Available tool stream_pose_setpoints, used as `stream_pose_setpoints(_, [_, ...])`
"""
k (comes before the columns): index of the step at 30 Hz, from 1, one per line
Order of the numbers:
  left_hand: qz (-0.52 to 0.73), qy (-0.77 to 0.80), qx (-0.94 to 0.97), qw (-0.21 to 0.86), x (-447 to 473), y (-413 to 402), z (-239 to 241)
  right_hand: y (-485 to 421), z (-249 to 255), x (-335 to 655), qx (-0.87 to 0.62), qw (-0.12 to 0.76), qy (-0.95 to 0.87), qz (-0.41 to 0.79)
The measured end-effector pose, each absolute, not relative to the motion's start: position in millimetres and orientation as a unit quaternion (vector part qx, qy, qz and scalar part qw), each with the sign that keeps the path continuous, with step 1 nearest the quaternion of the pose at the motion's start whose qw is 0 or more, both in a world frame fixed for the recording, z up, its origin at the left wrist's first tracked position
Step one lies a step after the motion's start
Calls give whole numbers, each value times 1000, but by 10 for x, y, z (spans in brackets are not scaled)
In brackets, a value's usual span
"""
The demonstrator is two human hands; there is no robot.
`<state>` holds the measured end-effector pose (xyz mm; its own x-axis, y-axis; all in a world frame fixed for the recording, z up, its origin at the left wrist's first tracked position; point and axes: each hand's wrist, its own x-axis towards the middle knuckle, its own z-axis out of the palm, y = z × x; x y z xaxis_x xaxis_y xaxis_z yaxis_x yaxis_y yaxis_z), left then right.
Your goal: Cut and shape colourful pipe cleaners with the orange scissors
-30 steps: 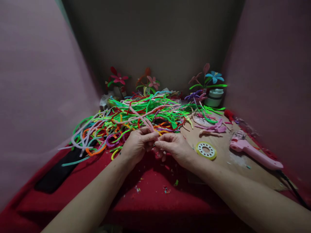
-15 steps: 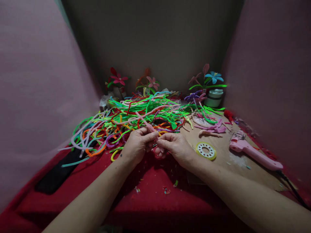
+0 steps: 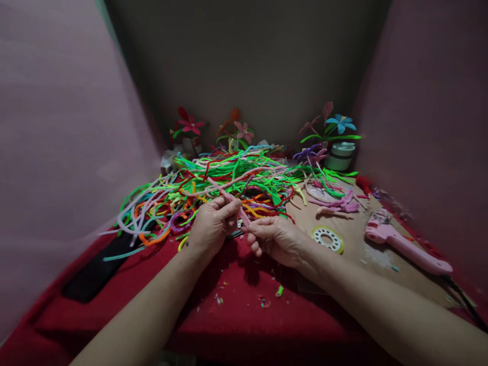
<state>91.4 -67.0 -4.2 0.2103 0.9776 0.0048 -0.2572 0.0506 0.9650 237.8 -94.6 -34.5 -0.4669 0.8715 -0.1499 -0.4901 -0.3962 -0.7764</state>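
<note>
Pipe cleaners [image 3: 236, 170] lie on the table [image 3: 244, 315], flowers [image 3: 244, 132] behind; right, on a board [image 3: 355, 234], a reel [image 3: 337, 241] and glue gun [image 3: 414, 249].

- Frame centre: left hand [image 3: 213, 224] and right hand [image 3: 280, 239] pinch a pink fuzzy strip [image 3: 243, 215].
- Above centre: tangled, many-coloured stems [image 3: 236, 170] lie heaped.
- Right: pink corded tool [image 3: 409, 246].
- Bottom: red cloth [image 3: 236, 317].

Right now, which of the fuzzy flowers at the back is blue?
The far-right flower, seen just above the pale green jar. Its blue petals set it apart from others like the bright pink flower, the paler pink flower and the purple flower.
</note>
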Motion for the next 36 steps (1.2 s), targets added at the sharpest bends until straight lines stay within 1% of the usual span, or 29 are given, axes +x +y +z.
stream_pose_setpoints(5, [433,405,532,605,901,-684,-72,-952,-357,2372,-301,437,-336,778])
stream_pose_setpoints(9, [457,428,536,567,910,-705,-53,-967,-324,2380,-332,423,-342,771])
stream_pose_setpoints(12, [455,431,544,558,912,-714,-31,-969,-309,2388,-338,411,-355,768])
stream_pose_setpoints(17, [448,420,533,581,949,-730,-36,-952,-321,2390,-294,451,-405,739])
stream_pose_setpoints(22, [421,398,533,617,996,-731,-106,-945,-343,2382,-323,481,-422,697])
stream_pose_setpoints(26, [419,411,524,617,987,-706,-134,-941,-350,2386,-347,480,-403,698])
stream_pose_setpoints(36, [432,391,519,625,988,-688,-161,-932,-342,2397,-326,473,-414,706])
